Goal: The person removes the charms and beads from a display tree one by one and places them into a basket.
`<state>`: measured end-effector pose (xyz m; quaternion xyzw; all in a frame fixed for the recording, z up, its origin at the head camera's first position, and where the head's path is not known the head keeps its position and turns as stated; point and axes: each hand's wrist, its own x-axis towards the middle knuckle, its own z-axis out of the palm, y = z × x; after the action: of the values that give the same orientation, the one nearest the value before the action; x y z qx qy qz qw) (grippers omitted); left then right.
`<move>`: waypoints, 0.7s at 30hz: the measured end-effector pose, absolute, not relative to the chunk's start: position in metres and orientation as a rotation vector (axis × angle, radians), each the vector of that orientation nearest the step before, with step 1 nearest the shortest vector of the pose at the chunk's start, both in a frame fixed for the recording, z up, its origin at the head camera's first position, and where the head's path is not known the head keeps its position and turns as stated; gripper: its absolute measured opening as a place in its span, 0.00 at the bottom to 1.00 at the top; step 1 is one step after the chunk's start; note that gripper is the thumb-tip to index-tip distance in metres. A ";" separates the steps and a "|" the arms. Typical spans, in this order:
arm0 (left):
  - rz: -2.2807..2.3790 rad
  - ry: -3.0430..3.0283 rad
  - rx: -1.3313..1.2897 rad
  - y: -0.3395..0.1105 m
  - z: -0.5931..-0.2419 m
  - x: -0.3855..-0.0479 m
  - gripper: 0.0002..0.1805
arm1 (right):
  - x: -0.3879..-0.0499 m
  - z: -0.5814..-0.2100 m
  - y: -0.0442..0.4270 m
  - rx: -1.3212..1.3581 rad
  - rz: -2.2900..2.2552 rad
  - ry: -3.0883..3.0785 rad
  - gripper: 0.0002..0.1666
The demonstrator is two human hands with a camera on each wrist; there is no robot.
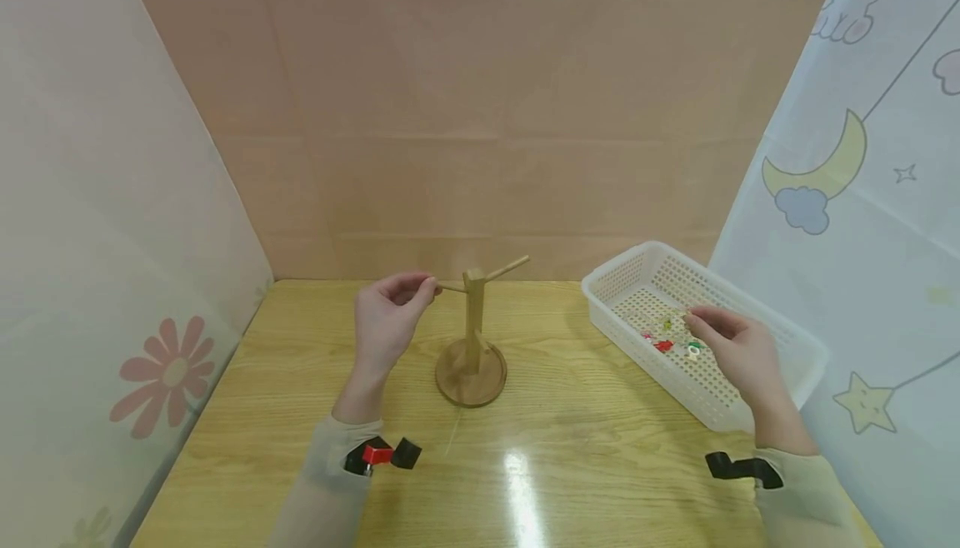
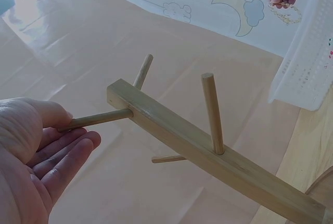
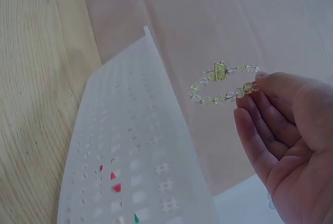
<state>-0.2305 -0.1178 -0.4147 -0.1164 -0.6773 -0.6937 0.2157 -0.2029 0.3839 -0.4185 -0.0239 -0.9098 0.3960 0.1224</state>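
Note:
A wooden stand with a round base and several pegs stands upright on the table. My left hand pinches the end of one upper peg between thumb and fingers. Over the white basket my right hand is raised. Between thumb and fingertips it pinches a bracelet of clear and pale yellow-green beads with a small yellow charm. The bracelet hangs as an open loop in the right wrist view; its beads are too faint to make out well in the head view.
The white perforated basket sits at the right of the wooden table. Small red and green-white pieces lie in it. A pinkish-brown cloth rises behind, and patterned white cloths stand at both sides.

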 end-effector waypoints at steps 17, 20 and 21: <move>-1.937 -1.846 -0.328 -0.117 -0.415 -0.231 0.08 | -0.193 -0.428 0.414 -0.131 1.039 -2.765 0.30; -1.935 -1.846 -0.331 -0.118 -0.416 -0.231 0.08 | -0.191 -0.430 0.418 -0.123 0.995 -2.805 0.29; -1.935 -1.846 -0.331 -0.118 -0.416 -0.231 0.08 | -0.191 -0.430 0.419 -0.123 0.983 -2.818 0.29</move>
<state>-0.2307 -0.1176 -0.4158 -0.1196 -0.6681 -0.7002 0.2217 -0.1909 0.4190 -0.4302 -0.0410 -0.9406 0.3281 0.0770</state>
